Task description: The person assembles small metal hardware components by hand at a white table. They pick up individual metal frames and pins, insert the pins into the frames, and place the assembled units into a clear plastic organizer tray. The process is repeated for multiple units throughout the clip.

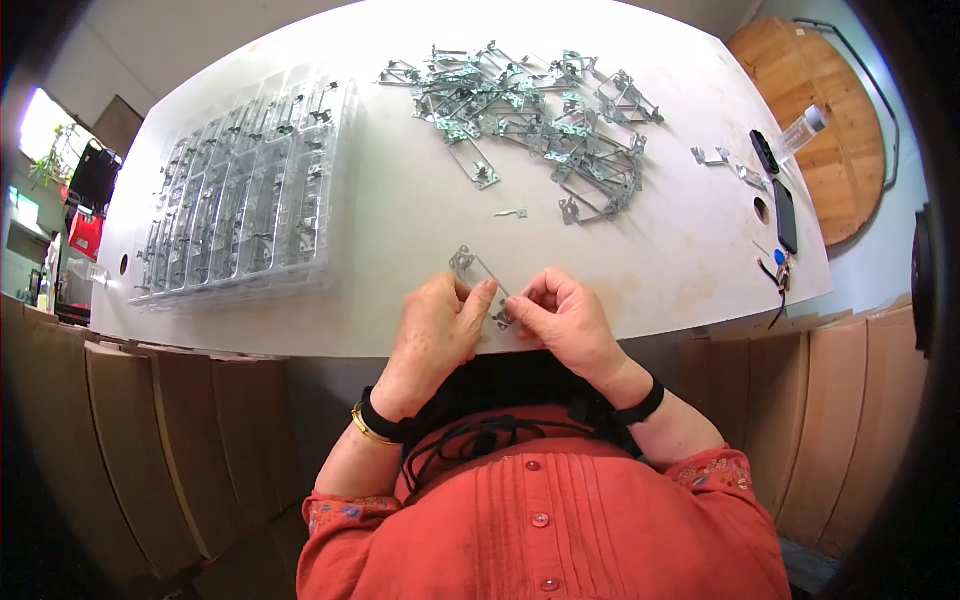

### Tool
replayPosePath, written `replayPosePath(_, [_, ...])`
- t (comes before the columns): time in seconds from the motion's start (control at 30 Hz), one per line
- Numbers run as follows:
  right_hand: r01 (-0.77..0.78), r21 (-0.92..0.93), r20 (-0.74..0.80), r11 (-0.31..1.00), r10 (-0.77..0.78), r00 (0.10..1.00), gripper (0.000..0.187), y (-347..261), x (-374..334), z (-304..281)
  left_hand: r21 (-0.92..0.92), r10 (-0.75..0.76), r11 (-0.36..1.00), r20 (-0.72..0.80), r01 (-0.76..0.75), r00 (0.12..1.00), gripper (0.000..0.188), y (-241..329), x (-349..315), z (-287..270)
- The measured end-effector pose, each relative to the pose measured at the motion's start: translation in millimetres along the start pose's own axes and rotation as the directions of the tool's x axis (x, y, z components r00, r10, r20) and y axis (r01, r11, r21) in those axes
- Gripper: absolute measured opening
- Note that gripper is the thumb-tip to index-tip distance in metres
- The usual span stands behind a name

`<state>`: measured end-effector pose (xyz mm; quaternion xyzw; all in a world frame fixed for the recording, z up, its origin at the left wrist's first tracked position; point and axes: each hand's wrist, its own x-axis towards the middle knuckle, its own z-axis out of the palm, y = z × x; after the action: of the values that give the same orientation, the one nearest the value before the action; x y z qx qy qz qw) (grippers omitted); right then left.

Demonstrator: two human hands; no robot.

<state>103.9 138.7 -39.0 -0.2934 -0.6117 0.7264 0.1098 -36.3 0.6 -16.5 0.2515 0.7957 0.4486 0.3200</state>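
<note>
Close to the table's front edge, both hands hold one small metal bracket frame (485, 268) with a thin rod and a stamped plate at each end. My left hand (437, 322) is closed on its left side, thumb against the metal. The fingertips of my right hand (565, 318) pinch its lower right end, and they partly hide that plate. A small loose metal piece (511, 213) lies on the white tabletop just beyond the hands. Farther back spreads a heap of similar metal bracket frames (530, 105), tangled together.
Clear plastic compartment trays (335, 190), holding metal parts, stand at the left. At the right lie a black phone (785, 216), a clear bottle (803, 132), a black case (764, 152) and a few loose brackets (712, 157). Cardboard boxes (175, 450) line the table's near side.
</note>
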Motion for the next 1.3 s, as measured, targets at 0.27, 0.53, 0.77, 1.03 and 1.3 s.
replayPosePath(0.27, [0.033,-0.101,0.022,0.994,-0.031,0.999,0.022,7,-1,7,0.212,0.114,0.972,-0.043,-0.102,0.993,0.050,-11,18,7])
replayPosePath(0.53, [-0.012,-0.038,0.094,0.999,0.016,0.995,0.022,-1,-1,7,0.389,0.128,0.916,-0.040,-0.103,0.991,0.056,0,24,6])
replayPosePath(0.77, [0.098,-0.236,0.012,0.967,-0.098,0.995,0.012,-10,-5,-18,0.480,0.158,0.867,-0.011,-0.133,0.987,0.050,8,24,10])
replayPosePath(1.03, [0.390,-0.653,-0.028,0.649,-0.536,0.844,0.011,-9,6,-35,0.517,0.385,0.799,-0.046,-0.308,0.922,0.037,5,23,25])
replayPosePath(1.3, [0.391,-0.646,-0.052,0.655,-0.549,0.834,0.017,-8,8,-40,0.570,0.483,0.714,0.019,-0.406,0.876,0.033,3,17,20])
